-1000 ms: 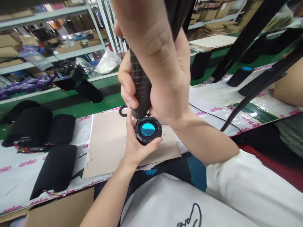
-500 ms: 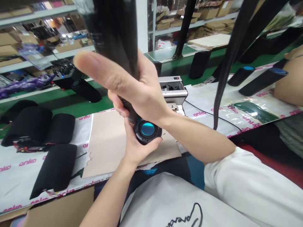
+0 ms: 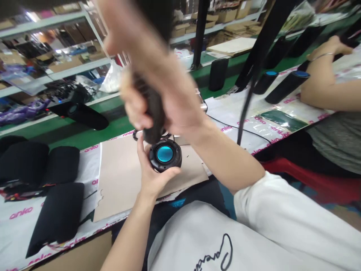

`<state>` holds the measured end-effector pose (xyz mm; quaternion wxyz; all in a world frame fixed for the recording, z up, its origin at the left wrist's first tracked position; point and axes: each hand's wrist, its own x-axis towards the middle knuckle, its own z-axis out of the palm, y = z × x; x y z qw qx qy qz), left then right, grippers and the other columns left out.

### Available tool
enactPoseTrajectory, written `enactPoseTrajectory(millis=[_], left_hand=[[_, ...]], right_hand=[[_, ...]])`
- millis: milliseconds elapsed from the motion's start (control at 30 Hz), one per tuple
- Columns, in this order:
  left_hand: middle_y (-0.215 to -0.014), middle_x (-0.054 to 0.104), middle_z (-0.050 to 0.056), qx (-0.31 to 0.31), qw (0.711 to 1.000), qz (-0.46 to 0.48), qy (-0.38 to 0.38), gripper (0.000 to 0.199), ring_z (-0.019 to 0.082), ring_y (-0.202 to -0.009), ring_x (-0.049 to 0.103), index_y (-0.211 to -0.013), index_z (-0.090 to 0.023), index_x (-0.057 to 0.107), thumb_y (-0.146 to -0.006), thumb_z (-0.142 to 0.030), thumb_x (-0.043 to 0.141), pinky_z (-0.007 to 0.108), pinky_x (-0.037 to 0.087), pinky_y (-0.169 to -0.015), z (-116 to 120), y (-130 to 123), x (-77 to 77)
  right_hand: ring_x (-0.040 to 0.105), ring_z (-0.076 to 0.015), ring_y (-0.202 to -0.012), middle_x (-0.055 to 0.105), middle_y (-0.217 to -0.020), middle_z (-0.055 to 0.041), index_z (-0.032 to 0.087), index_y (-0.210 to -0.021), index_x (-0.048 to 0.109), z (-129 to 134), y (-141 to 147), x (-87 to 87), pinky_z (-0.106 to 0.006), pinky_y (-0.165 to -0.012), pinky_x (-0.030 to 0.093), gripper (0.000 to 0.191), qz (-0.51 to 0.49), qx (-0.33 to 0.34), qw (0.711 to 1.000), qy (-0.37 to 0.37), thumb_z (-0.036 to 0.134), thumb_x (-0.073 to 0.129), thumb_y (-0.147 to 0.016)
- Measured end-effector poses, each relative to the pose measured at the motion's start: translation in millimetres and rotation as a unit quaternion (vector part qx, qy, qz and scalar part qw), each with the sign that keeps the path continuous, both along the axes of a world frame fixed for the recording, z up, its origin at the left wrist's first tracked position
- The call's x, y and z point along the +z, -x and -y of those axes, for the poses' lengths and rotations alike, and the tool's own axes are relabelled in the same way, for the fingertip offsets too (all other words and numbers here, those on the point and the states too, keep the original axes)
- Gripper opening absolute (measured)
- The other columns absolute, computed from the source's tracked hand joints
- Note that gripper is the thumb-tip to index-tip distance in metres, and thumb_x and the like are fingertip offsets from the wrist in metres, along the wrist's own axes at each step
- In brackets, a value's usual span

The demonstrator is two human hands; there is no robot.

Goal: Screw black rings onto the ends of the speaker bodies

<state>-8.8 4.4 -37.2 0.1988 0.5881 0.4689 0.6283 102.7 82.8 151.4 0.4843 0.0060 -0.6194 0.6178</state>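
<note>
My left hand (image 3: 152,177) cradles a round black speaker end cap (image 3: 165,155) with a glossy blue centre, its fingers curled around the rim. My right hand (image 3: 149,82) is motion-blurred above the cap, wrapped around the black ribbed handle of a screwdriver (image 3: 153,113). The lower end of the screwdriver sits at the cap's upper edge, and its tip is hidden. Beneath my hands lies a tan cardboard sheet (image 3: 121,177). A black rubber ring (image 3: 135,134) lies behind the cap, partly hidden by my right hand.
Black fabric-covered speaker bodies (image 3: 55,214) lie on the printed white bench cover to the left. A co-worker's arm (image 3: 327,94) rests near blue-topped cylindrical speakers (image 3: 287,86) at the right. A black cable (image 3: 245,109) hangs beside my right arm. Shelves of cartons stand behind.
My right hand has brought the screwdriver back down from its raised, tilted position to the cap. The view has shifted left, and my right arm now hides the metal machine.
</note>
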Motion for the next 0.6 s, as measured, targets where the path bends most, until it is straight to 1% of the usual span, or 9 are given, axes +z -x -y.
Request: enactPoseTrajectory(millis=[67,100,133,200,233,333,400,467,600], left_hand=[[-0.147,0.064,0.018,-0.015,0.999,0.010,0.031,0.139,0.036,-0.135,0.069,-0.171,-0.026,0.023,-0.063,-0.080,0.093,0.048,0.055,-0.115,3.0,2.4,-8.2],[-0.148,0.064,0.019,-0.019,0.998,0.012,0.055,0.141,0.038,-0.138,0.068,-0.171,-0.025,0.025,-0.061,-0.079,0.095,0.050,0.054,-0.118,4.8,3.5,-14.1],[-0.150,0.063,0.020,-0.020,0.996,0.014,0.082,0.140,0.040,-0.141,0.066,-0.170,-0.024,0.028,-0.059,-0.077,0.097,0.053,0.052,-0.120,6.7,4.3,-20.9],[-0.151,0.063,0.022,-0.012,0.990,0.020,0.139,0.129,0.043,-0.144,0.063,-0.164,-0.020,0.039,-0.061,-0.069,0.100,0.058,0.049,-0.123,10.0,5.5,-35.2],[-0.150,0.065,0.023,-0.004,0.987,0.024,0.161,0.122,0.043,-0.144,0.063,-0.160,-0.018,0.045,-0.062,-0.066,0.100,0.060,0.048,-0.124,11.4,6.0,-41.7],[-0.142,0.070,0.022,0.026,0.979,0.028,0.201,0.108,0.044,-0.140,0.065,-0.148,-0.015,0.057,-0.060,-0.060,0.101,0.064,0.047,-0.125,14.8,7.3,-53.8],[-0.137,0.073,0.020,0.041,0.975,0.020,0.216,0.105,0.044,-0.138,0.066,-0.144,-0.015,0.061,-0.057,-0.059,0.102,0.065,0.046,-0.125,16.9,8.2,-55.4],[-0.135,0.074,0.019,0.041,0.973,0.008,0.227,0.103,0.043,-0.136,0.068,-0.142,-0.016,0.062,-0.057,-0.058,0.102,0.065,0.047,-0.124,18.8,8.6,-54.1],[-0.129,0.076,0.018,0.034,0.970,0.004,0.240,0.101,0.042,-0.129,0.073,-0.140,-0.017,0.064,-0.057,-0.060,0.101,0.063,0.054,-0.119,21.1,8.1,-50.7]], right_hand=[[0.041,-0.0111,-0.045,0.044,-0.059,0.0107,0.026,-0.105,0.049,-1.0,-28.7,-5.7,-0.024,-0.046,0.043,0.030,-0.059,-0.053,0.997,0.017,0.024,0.020,-0.112],[0.034,-0.0091,-0.043,0.037,-0.060,0.0097,0.026,-0.099,0.049,-2.1,-43.1,-14.0,-0.020,-0.042,0.035,0.032,-0.133,-0.154,0.978,0.044,0.034,0.022,-0.114],[0.034,-0.0102,-0.040,0.036,-0.057,0.0090,0.027,-0.095,0.047,-3.8,-56.1,-26.3,-0.021,-0.039,0.034,0.036,-0.137,-0.240,0.958,0.069,0.048,0.027,-0.116],[0.037,-0.0106,-0.036,0.042,-0.052,0.0107,0.028,-0.096,0.049,-8.6,-74.3,-61.5,-0.023,-0.037,0.040,0.035,-0.150,-0.328,0.926,0.116,0.061,0.051,-0.107],[0.038,-0.0103,-0.035,0.046,-0.051,0.0113,0.028,-0.096,0.049,-11.2,-78.8,-82.4,-0.023,-0.037,0.040,0.045,-0.147,-0.360,0.908,0.159,0.070,0.065,-0.096],[0.042,-0.0110,-0.034,0.050,-0.049,0.0113,0.026,-0.096,0.050,-16.5,-77.8,-141.4,-0.024,-0.038,0.042,0.056,-0.117,-0.382,0.887,0.233,0.071,0.080,-0.081],[0.043,-0.0109,-0.034,0.051,-0.049,0.0113,0.026,-0.097,0.050,-17.6,-73.3,-165.8,-0.024,-0.039,0.044,0.056,-0.114,-0.381,0.883,0.248,0.070,0.080,-0.082],[0.043,-0.0109,-0.034,0.051,-0.050,0.0114,0.026,-0.098,0.050,-17.3,-74.0,-175.2,-0.025,-0.040,0.044,0.056,-0.111,-0.375,0.884,0.257,0.071,0.080,-0.082],[0.041,-0.0109,-0.034,0.050,-0.050,0.0109,0.026,-0.097,0.051,-13.9,-98.3,-170.2,-0.024,-0.039,0.043,0.058,-0.085,-0.346,0.892,0.277,0.074,0.080,-0.081]])
